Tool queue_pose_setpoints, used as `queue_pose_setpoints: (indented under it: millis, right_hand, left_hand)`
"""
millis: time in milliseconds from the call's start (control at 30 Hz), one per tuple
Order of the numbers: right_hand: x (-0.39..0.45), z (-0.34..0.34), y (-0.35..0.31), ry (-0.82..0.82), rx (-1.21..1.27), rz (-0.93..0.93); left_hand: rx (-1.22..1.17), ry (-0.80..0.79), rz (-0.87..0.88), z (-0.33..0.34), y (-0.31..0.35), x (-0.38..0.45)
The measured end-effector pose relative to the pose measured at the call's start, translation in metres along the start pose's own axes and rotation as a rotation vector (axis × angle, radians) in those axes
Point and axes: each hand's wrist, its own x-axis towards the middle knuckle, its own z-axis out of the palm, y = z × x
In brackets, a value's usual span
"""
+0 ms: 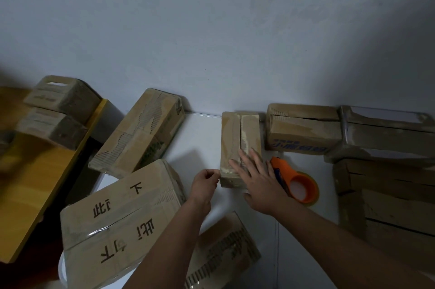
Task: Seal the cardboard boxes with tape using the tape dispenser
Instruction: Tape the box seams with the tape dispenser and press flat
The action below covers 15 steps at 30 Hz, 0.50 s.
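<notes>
A small narrow cardboard box (235,133) lies on the white table (202,133) near the wall, its top flaps meeting in a dark seam. My right hand (257,178) lies flat with straight fingers on the near end of its top. My left hand (204,183) has its fingers curled at the box's near left corner, pinching something there that I cannot make out. The orange tape dispenser (299,183) with a roll of clear tape lies on the table just right of my right hand, held by neither hand.
Several other cardboard boxes ring the spot: a long one (138,133) leaning at the left, a printed one (117,225) at the near left, one (221,251) under my arms, one (303,128) at the back right, a stack (386,183) on the right. A yellow board (35,171) carries two more.
</notes>
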Motion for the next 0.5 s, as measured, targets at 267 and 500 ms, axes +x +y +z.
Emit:
queue_pose_setpoints:
  millis: [267,500]
  right_hand:
    - [0.0,0.0,0.0,-0.012,-0.012,0.002]
    - [0.002,0.0,0.003,-0.02,-0.005,-0.012]
  left_hand:
    - [0.108,0.059,0.022,0.006,0.008,0.005]
    - [0.452,0.057,0.292,-0.022,0.019,-0.006]
